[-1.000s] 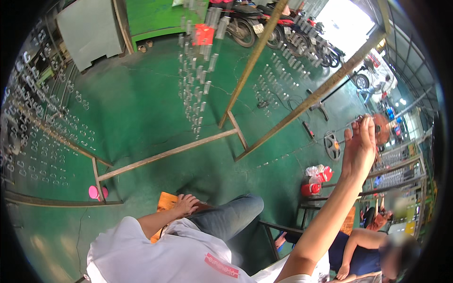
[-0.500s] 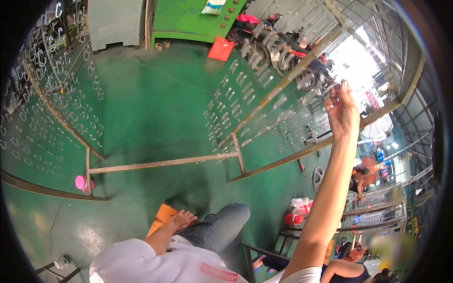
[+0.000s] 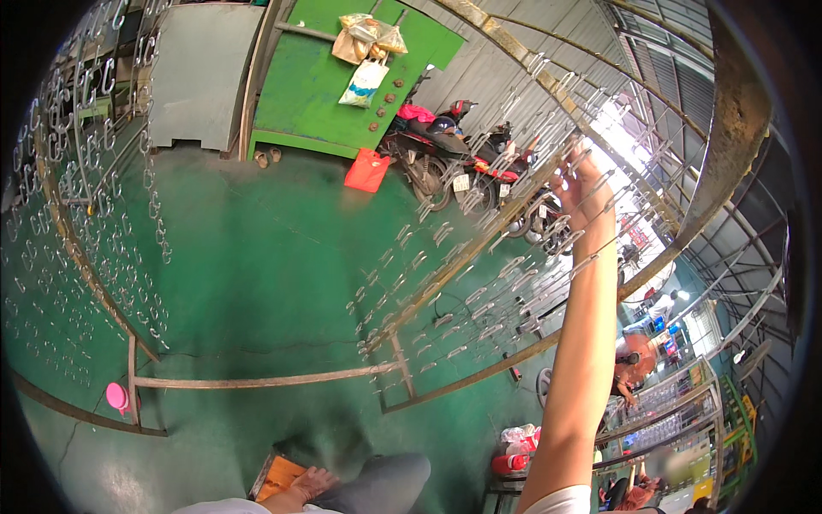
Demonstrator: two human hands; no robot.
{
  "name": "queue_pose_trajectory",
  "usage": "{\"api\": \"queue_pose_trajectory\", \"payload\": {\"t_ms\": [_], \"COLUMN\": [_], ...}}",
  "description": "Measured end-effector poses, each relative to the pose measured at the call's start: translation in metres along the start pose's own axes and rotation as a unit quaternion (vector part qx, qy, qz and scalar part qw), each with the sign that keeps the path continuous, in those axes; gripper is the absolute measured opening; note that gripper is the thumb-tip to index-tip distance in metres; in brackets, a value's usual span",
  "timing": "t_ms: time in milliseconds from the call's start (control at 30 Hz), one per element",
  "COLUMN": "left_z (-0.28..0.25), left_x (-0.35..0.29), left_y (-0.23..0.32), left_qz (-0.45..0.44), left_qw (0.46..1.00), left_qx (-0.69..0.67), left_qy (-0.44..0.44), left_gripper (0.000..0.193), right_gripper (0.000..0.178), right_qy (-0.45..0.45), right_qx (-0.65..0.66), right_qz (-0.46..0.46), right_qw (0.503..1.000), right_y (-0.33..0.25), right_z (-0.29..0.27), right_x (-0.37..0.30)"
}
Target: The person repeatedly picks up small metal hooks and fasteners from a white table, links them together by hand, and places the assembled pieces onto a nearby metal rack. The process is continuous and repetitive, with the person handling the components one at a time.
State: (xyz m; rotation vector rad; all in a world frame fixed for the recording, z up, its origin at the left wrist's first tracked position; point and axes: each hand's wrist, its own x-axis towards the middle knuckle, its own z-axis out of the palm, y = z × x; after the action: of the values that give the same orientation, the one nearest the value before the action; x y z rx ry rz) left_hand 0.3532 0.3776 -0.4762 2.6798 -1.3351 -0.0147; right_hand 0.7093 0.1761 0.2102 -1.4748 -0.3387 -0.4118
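Green floor; right hand (image 3: 584, 190) on hook rack (image 3: 479, 291)

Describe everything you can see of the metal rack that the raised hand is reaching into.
The rack is a tall frame of rusty, yellowish metal bars, standing on the green floor and bent by the lens. Rows of small silvery hooks hang from its thin cross wires, many of them empty. Its base bars meet near the middle of the floor. The right hand is raised among the upper hooks, fingers touching them. The left hand rests low on the person's knee, away from the rack.
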Motion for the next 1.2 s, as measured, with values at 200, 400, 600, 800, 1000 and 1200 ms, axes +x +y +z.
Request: {"api": "queue_pose_trajectory", "payload": {"t_ms": [200,400,600,800,1000,1200], "left_z": [0.018,0.04,0.027,0.02,0.017,0.018], "left_x": [0.001,-0.001,-0.002,-0.002,0.0,0.001], "left_y": [0.0,-0.005,-0.003,-0.006,-0.003,-0.001], "left_qz": [0.001,0.016,0.018,0.021,0.005,-0.007], "left_qw": [1.0,1.0,1.0,1.0,0.999,0.997], "left_qx": [0.004,-0.01,0.005,-0.005,-0.029,-0.07], "left_qy": [-0.001,0.025,-0.017,-0.019,0.044,0.032], "left_gripper": [0.032,0.033,0.036,0.039,0.033,0.032], "right_gripper": [0.016,0.021,0.013,0.016,0.024,0.027], "right_qy": [-0.01,-0.114,-0.057,-0.119,-0.094,-0.166], "right_qx": [-0.043,-0.006,-0.014,0.006,0.001,0.015], "right_qz": [-0.02,-0.019,-0.031,-0.024,-0.031,-0.025], "right_qw": [0.999,0.993,0.998,0.993,0.995,0.986], "right_y": [-0.032,-0.057,-0.067,-0.072,-0.071,-0.07], "right_z": [0.0,0.005,0.03,0.038,0.043,0.041], "right_x": [0.043,0.071,0.064,0.065,0.072,0.067]}}
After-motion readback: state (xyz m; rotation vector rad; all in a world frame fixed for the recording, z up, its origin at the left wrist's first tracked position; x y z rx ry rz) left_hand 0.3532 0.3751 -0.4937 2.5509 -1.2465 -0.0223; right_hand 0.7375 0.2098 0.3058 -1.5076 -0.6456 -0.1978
